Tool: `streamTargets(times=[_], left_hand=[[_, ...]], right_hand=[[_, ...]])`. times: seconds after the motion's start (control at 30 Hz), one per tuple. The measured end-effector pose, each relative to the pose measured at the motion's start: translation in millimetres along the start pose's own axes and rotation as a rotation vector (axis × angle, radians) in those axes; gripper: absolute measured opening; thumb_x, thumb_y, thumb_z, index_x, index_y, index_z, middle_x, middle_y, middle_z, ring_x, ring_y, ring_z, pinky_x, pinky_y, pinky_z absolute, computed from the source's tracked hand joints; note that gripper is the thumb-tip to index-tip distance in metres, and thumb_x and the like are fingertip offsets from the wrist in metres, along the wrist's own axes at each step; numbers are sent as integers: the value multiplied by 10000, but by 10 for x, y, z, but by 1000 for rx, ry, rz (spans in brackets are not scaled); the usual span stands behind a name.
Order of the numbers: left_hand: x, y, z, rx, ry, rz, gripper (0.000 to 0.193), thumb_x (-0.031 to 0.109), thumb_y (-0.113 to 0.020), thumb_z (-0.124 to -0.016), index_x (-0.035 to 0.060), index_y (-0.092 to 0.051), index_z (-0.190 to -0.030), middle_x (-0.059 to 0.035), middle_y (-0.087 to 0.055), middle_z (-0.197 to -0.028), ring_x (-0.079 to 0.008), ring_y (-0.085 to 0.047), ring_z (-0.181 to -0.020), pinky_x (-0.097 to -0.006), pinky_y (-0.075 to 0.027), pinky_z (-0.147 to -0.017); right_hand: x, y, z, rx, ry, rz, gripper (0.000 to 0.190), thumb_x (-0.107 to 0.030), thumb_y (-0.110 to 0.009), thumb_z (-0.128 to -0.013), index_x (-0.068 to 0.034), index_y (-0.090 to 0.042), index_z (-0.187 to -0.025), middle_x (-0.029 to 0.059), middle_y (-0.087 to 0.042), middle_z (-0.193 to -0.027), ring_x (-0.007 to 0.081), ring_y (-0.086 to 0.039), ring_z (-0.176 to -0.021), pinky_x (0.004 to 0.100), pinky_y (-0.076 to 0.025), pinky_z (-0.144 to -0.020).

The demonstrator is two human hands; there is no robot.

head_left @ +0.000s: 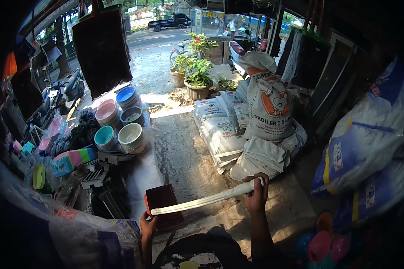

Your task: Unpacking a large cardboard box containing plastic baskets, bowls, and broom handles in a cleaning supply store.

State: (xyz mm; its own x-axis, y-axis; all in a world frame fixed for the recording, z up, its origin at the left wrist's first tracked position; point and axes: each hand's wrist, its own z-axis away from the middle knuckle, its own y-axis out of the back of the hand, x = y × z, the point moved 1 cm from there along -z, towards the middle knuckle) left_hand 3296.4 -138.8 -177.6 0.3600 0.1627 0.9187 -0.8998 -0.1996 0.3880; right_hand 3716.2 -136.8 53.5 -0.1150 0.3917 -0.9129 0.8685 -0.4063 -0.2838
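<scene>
My right hand (258, 193) grips the thick, ringed handle of a long white plastic wand (202, 201). The wand slants down to the left, its narrow ribbed end lying across a dark brown flat-sided plastic container (165, 205) with a red edge behind it. At that container's lower left side, my left hand (148, 224) holds its edge, thumb close to the wand's tip. Whether the thumb also touches the tip cannot be made out.
Stacked plastic pots (130, 134) and wrapped goods stand at left. White sacks (222, 131) and a tall feed sack (269, 104) are ahead right. Blue-and-white bags (357, 161) line the right side, with colourful plastic scoops (320, 247) below. Potted plants (198, 87) stand by the road.
</scene>
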Motion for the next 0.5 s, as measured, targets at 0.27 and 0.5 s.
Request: streamTargets(times=[0.27, 0.5], left_hand=[[49, -134, 165, 274, 210, 337, 548, 25, -676, -855, -10, -442, -1349, -112, -574, -1185, -164, -601, -973, -270, -497, -820], [33, -647, -174, 612, 438, 384, 560, 26, -704, -816, 8, -471, -1325, -41, -568, -1078, -136, -565, -951, -281, -479, -804]], right_hand=[[679, -1459, -1366, -501, -160, -244, 339, -294, -458, -968, -88, -411, -1233, 88, -641, -968, 81, -510, -686, 213, -380, -551], [1237, -2529, -2174, -1058, -302, -273, 358, -284, -536, -919, -63, -453, -1190, 151, -632, -1076, 167, -607, -816, 286, -484, -646]])
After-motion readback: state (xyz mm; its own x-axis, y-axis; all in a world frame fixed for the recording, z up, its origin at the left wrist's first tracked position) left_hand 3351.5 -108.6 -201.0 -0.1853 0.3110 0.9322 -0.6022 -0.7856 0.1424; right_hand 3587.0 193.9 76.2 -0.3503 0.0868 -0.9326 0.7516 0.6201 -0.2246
